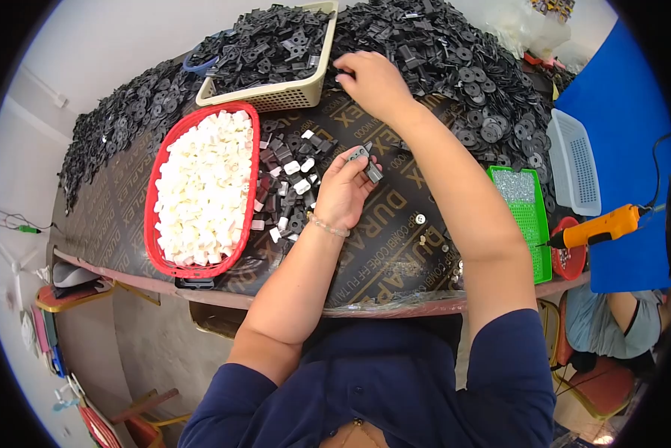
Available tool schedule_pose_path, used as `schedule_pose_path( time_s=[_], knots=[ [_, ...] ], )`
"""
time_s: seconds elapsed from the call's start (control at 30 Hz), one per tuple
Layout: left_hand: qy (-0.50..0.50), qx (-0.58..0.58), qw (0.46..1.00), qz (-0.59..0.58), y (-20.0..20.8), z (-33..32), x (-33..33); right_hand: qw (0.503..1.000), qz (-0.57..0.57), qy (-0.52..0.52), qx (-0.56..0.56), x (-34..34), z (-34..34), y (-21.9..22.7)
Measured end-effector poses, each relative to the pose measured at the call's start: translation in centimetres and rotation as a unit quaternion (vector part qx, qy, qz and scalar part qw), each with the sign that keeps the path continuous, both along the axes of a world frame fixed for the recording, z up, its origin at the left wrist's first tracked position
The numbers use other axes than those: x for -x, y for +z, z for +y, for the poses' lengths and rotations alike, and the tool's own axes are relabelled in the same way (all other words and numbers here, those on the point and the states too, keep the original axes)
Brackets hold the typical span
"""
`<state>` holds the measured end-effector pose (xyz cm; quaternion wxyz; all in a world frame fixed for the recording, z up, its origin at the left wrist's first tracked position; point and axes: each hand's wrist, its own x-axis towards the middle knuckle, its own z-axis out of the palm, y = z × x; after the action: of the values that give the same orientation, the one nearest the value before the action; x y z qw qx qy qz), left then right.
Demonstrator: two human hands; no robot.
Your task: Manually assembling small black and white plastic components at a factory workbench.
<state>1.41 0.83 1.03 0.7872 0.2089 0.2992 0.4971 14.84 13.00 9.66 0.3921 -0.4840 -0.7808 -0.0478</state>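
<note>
- Left hand [343,193]: over the dark tabletop [395,254], fingers curled shut around a small dark plastic part [367,160] with a second piece showing at the fingertips; whether the two are already joined, not clear.
- Right hand [371,81]: stretched far forward onto the heap of black parts [455,60], fingertips bent down into the pile; nothing certainly pinched between them, grip not readable from here.
- Small cluster of black-and-white assembled pieces [290,183]: lying loose on the tabletop between the red basket [153,196] and the left hand; judged to be the finished output so far, a modest count.
- Red basket: oval, heaped nearly full with white blocks [201,187]; supply judged barely dented.
- Beige basket [275,95]: behind the red one, loaded with black parts; more of the same spilled in a long bank along the far and left edges of the table.
- Green tray [528,216]: at the right, pale small items in its far end.
- Orange power screwdriver [600,228]: hanging at the right edge, untouched by either hand.
- Progress estimate: early; one unit in hand, few done, bulk of stock unprocessed.
</note>
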Motion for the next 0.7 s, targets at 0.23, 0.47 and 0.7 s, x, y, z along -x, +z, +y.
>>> schedule_pose_path(
  time_s=[0.23, 0.47, 0.7],
  knots=[
    [-0.009, -0.018, 1.0, 0.0, 0.3, 0.6, 0.1, 0.992, -0.02, 0.076, 0.101, 7.7, 7.2, 0.3],
    [-0.071, -0.062, 0.996, -0.009, -0.1, -0.9, -0.9, 0.989, -0.122, -0.053, 0.066, 11.3, 8.6, 0.5],
    [-0.086, -0.024, 0.996, 0.008, 0.6, -1.4, -1.1, 0.95, -0.212, -0.14, 0.181, 6.7, 11.3, 2.0]
  ],
)
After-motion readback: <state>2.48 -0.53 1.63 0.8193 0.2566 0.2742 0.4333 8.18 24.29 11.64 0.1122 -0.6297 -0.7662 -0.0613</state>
